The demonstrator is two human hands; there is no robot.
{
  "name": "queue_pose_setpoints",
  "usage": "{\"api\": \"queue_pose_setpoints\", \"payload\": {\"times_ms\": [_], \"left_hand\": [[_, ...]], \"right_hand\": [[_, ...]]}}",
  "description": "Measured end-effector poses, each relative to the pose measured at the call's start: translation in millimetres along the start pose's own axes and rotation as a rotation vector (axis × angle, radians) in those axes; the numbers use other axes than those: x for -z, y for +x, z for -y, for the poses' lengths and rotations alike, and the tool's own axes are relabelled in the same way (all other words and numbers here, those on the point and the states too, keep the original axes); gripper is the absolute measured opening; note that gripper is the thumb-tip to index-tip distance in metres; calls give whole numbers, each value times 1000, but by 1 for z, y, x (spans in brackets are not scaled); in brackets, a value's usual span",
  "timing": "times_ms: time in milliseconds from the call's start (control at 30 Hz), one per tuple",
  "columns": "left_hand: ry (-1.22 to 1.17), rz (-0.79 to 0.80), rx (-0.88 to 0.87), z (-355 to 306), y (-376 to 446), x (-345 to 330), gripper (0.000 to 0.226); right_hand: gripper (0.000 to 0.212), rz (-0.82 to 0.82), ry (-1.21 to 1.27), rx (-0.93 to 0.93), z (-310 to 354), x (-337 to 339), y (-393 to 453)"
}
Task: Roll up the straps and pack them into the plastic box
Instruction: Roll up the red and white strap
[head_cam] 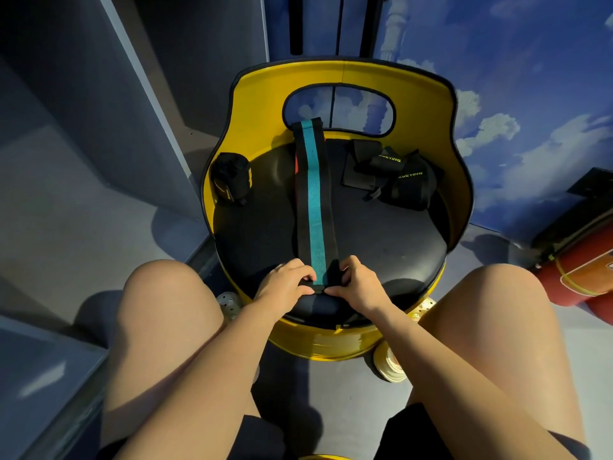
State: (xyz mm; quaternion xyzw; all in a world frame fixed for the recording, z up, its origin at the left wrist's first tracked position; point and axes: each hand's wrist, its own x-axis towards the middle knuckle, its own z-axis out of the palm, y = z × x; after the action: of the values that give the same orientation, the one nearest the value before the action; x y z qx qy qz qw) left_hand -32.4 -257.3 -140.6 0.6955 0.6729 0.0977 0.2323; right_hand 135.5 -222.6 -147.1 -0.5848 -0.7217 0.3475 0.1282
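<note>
A long black strap with a teal centre stripe (313, 200) lies stretched along the black seat cushion (381, 240) of a yellow chair, its far end leaning on the backrest. My left hand (287, 280) and my right hand (356, 283) pinch the strap's near end at the seat's front edge, the first fold tucked under the fingertips. A red-edged strap (296, 167) peeks out beneath it. One rolled black strap (230, 179) stands at the seat's left. A loose pile of black straps with green lettering (394, 177) lies at the right. No plastic box is in view.
The yellow chair backrest (345, 74) curves around the seat with a cut-out handle. A grey cabinet (83, 127) stands to the left. A red cylinder (583, 277) lies on the floor at right. My bare knees flank the chair; shoes show below.
</note>
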Motion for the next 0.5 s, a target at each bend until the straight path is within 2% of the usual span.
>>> {"api": "queue_pose_setpoints", "payload": {"times_ms": [200, 367, 500], "left_hand": [[193, 22, -90, -4, -6, -2, 35], [172, -6, -125, -3, -3, -2, 24], [79, -70, -33, -2, -2, -2, 22]], "right_hand": [[48, -8, -51, 63, 0, -1, -1], [39, 70, -390, 258, 3, 5, -8], [30, 6, -458, 340, 3, 10, -10]]}}
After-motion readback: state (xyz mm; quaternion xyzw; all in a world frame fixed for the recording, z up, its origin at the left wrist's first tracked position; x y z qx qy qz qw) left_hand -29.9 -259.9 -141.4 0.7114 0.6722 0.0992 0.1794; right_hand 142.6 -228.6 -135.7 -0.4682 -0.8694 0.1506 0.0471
